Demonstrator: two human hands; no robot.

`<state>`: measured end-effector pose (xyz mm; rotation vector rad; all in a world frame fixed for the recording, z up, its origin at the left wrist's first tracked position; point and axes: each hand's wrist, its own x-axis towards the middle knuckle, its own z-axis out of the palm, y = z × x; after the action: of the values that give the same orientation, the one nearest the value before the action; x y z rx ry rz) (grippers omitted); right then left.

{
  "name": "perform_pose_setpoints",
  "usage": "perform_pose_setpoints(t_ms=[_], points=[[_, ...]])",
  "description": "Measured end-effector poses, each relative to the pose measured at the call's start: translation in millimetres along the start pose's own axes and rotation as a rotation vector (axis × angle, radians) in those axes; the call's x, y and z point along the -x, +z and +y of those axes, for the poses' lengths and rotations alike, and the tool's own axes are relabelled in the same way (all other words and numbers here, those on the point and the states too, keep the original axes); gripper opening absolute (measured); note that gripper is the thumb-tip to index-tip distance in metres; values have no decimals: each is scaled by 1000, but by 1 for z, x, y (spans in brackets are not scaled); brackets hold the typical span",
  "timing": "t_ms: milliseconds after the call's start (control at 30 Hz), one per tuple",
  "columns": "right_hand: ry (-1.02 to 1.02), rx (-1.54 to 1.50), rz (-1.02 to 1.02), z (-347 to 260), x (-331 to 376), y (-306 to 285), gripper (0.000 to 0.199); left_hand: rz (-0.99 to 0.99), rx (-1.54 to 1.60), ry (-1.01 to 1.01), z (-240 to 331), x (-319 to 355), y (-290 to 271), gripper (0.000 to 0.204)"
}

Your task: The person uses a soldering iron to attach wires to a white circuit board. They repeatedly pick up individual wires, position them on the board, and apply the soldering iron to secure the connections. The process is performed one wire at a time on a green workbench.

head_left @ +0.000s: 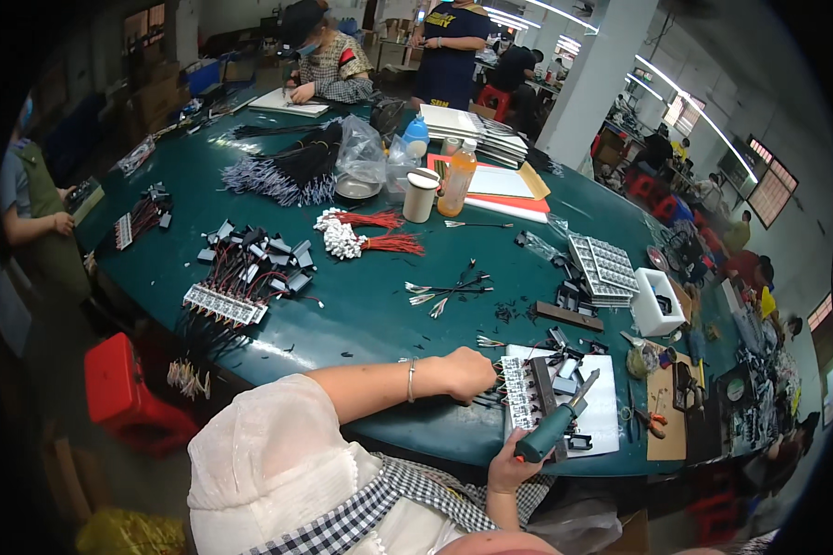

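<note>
My left hand (472,373) is closed beside the left edge of a strip of small white circuit boards (518,393). Dark wires show below and beside its fingers; whatever is in the fingers is hidden. In my right hand (509,470) is a green-handled soldering iron (548,433), its metal end slanting up and to the right over the work. The board strip lies against a dark bar (542,387) on a white sheet (605,416). Small black and grey housings (566,375) are scattered on the sheet, right of the strip.
Bundles of wired housings (259,264) lie left on the green table (370,324), and red-wired connectors (342,236) farther back. A bottle (457,178) and a canister (421,196) stand beyond. A white box (657,303) and pliers (652,424) are right. Another person (329,65) works across the table.
</note>
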<state>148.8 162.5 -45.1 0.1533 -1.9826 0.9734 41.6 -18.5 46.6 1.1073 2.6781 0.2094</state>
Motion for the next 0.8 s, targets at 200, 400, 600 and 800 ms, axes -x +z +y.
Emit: perform_pose_setpoints(t_ms=[200,400,600,800], points=[[53,20,29,-2,3,5,29,-8,-73,35,-19,7,-8,20],[235,-104,-21,38,26,-2,24,170,-91,18,-36,20,-22,18],[308,-80,-81,29,19,-6,23,188,-58,-36,-53,32,-29,24],[233,-16,-54,24,16,-6,24,128,-22,-98,-61,31,-36,27]])
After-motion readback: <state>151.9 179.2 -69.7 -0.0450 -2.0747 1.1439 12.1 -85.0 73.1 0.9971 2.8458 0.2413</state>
